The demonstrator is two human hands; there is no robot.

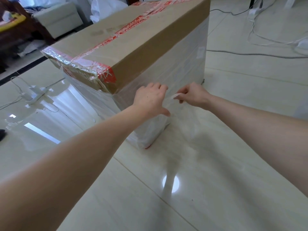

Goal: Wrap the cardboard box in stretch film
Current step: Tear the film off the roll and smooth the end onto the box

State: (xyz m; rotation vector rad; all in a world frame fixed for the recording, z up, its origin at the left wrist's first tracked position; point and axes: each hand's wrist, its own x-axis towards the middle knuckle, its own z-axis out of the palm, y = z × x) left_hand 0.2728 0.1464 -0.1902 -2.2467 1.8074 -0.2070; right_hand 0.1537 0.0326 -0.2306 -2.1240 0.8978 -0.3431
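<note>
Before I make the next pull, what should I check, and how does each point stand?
1. Right hand pinches the film end: ok.
2. Left hand presses the film against the side of the box: ok.
3. Lower sides covered: ok.
4. Upper band and top covered: not ok, bare cardboard.
5. Cable behind the far corner free of the box: cannot tell.

The 2 bare forearms reached forward. The left grip (150, 100) lay flat, thumb spread. The right grip (193, 97) pinched stretch film (175, 96), fingers curled.
</note>
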